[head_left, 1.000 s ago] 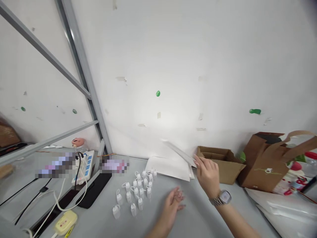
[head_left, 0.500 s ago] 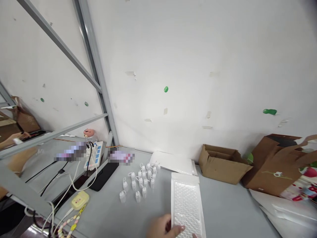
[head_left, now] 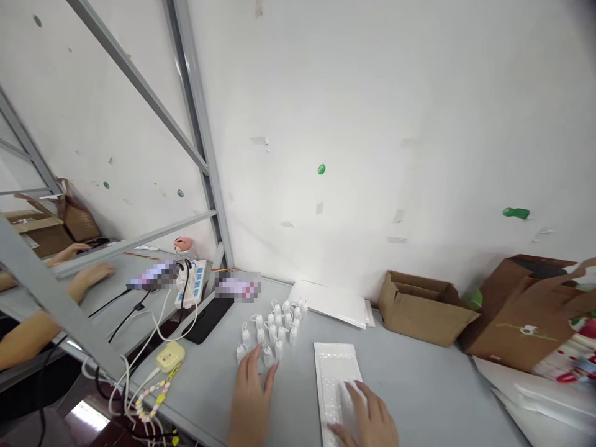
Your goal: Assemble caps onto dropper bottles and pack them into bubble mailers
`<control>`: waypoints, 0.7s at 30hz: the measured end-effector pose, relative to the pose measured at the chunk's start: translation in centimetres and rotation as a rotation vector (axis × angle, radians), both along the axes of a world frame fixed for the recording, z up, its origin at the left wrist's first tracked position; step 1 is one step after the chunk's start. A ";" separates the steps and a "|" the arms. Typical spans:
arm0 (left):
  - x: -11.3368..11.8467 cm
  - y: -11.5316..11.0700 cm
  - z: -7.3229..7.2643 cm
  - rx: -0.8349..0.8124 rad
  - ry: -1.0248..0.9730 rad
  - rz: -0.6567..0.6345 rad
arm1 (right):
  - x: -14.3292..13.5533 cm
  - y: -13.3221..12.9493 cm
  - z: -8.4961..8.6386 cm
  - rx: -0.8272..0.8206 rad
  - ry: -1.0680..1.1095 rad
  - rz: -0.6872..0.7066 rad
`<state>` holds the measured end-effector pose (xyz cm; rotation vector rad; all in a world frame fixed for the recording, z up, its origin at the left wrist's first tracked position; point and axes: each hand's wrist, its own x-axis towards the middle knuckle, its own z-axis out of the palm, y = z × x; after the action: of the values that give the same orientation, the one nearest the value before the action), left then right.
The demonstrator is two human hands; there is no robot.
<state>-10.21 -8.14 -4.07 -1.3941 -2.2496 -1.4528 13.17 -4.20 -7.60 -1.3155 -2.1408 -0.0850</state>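
Observation:
A group of small white dropper bottles [head_left: 272, 329] with looped cap straps stands on the grey table. My left hand [head_left: 251, 391] reaches to the front of the group, thumb and fingers apart. Its fingertips overlap the nearest bottles in view; I cannot tell whether they touch. To the right lies a white bubble mailer [head_left: 326, 372], its narrow top end pointing toward the wall. My right hand [head_left: 370, 416] is over its right side, thumb and fingers curled around a raised white part of it. The lower end of the mailer runs out of view.
Flat white mailers [head_left: 330, 301] lie against the wall, beside an open cardboard box [head_left: 423, 310] and a brown paper bag [head_left: 516, 310]. More white mailers [head_left: 549, 403] sit at right. Left are a black phone [head_left: 209, 320], power strip [head_left: 190, 285], yellow case [head_left: 170, 357] and another person's arms [head_left: 79, 288].
My left hand has left the mailer and moved left to the bottles. My right hand has come into view on the mailer, which sits slightly nearer and further left. The view has shifted.

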 end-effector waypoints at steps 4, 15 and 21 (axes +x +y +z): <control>-0.2 1.0 -0.4 -0.066 0.079 -0.003 | -0.1 0.2 -1.2 0.035 -0.118 0.207; 3.3 -1.1 1.9 -0.192 -0.387 -0.245 | -1.0 2.8 3.9 -0.006 0.075 0.205; 6.3 1.7 2.8 -0.285 -0.617 -0.404 | -5.0 5.3 4.1 0.056 -0.002 0.089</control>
<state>-3.92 -6.45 -1.24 -1.7537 -2.7388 -1.9740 8.15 1.06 -3.47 -1.1872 -2.1793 -0.1095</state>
